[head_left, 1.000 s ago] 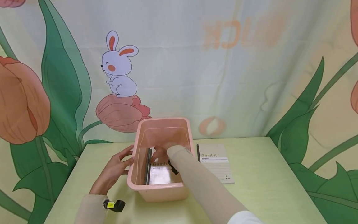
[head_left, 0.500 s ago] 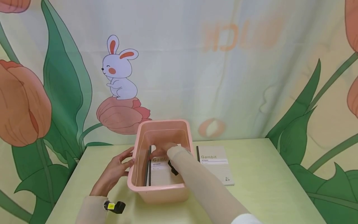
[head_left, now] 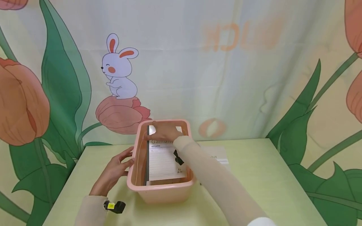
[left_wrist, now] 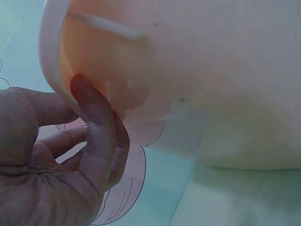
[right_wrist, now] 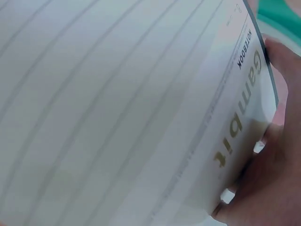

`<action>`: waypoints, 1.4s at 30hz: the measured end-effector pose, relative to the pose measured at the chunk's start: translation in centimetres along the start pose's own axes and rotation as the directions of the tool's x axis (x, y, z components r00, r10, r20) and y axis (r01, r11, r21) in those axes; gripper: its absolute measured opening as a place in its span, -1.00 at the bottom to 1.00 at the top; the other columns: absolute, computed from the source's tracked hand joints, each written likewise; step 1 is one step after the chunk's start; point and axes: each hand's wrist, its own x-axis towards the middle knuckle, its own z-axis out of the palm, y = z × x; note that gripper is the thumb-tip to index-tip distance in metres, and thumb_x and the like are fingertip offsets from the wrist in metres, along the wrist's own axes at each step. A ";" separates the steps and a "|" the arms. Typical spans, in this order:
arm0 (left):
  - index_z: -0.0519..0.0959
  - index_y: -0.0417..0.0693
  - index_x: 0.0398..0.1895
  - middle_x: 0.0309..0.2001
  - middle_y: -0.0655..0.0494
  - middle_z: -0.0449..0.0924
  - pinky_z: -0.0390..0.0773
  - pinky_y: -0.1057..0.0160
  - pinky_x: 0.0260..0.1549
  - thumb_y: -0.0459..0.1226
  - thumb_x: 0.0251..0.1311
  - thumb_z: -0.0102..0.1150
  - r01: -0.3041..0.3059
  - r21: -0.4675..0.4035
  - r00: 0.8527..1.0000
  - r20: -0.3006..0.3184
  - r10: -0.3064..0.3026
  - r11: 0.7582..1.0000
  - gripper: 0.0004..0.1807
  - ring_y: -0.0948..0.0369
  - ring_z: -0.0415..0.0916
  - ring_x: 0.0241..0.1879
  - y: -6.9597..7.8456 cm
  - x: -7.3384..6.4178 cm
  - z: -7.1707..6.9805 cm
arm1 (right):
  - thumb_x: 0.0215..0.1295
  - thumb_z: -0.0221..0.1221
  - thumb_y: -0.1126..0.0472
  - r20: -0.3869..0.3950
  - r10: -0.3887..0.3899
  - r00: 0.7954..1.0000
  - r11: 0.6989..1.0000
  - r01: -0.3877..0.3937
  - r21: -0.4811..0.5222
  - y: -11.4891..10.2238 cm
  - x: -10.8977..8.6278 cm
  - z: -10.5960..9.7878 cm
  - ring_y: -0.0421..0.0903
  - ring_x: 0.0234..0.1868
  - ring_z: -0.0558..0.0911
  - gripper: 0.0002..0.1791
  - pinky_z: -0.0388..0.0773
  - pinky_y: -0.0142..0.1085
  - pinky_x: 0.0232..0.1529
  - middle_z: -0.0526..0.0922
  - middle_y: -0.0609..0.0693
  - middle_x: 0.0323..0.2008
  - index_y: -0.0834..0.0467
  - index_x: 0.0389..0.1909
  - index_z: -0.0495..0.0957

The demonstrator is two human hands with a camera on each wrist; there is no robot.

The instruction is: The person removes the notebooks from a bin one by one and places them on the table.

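Observation:
A pink plastic bin stands on the table. My left hand holds its left rim; in the left wrist view the fingers curl at the rim's edge. My right hand reaches into the bin and grips a "Gambit" notebook by its top end, the thumb at the dark spine. That notebook is raised inside the bin, its lined white cover facing up. The right wrist view shows the notebook's cover close up. Under it, part of another notebook shows at the bin's near end.
A second "Gambit" notebook lies on the table right of the bin, partly hidden by my right sleeve. A printed curtain hangs behind the pale green table.
My right hand has moved up and toward the bin's far end, lifting the notebook from among those inside. The left hand stays on the rim.

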 end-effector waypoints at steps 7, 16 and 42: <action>0.01 0.21 0.57 0.47 -0.19 0.11 0.66 -0.04 0.00 -0.19 0.43 0.04 -0.003 0.002 1.000 0.012 0.003 1.000 -0.28 -0.22 0.30 0.35 -0.2 0.1 0.0 | 0.18 -0.01 -0.45 -0.115 -0.072 0.991 0.992 0.059 -0.112 -2.3 -1.1 -5.5 -0.04 0.04 0.62 -0.20 0.36 0.12 0.24 0.68 -0.02 -0.02 -0.02 0.30 0.34; 0.02 0.18 0.57 0.46 -0.19 0.13 0.66 -0.03 0.01 -0.20 0.43 0.03 -0.010 -0.014 1.000 0.010 0.010 1.000 -0.29 -0.21 0.33 0.33 -0.1 -0.1 0.3 | 0.14 0.00 -0.40 -0.333 -0.203 0.921 0.964 0.129 -0.230 -3.8 -5.5 -12.6 -0.15 -0.32 0.44 -0.47 0.25 -0.20 -0.22 0.47 -0.14 -0.41 -0.05 -0.14 0.36; 0.05 0.19 0.56 0.45 -0.17 0.16 0.70 0.06 -0.07 -0.19 0.44 0.03 -0.030 -0.001 1.000 -0.001 0.030 1.000 -0.31 -0.16 0.41 0.27 0.1 -0.4 0.0 | 0.18 0.15 -0.33 -0.298 0.053 0.953 0.953 -0.137 -0.269 23.6 -19.0 -8.2 0.10 -0.08 0.54 -0.35 0.34 0.09 -0.08 0.62 0.09 -0.15 0.14 0.01 0.46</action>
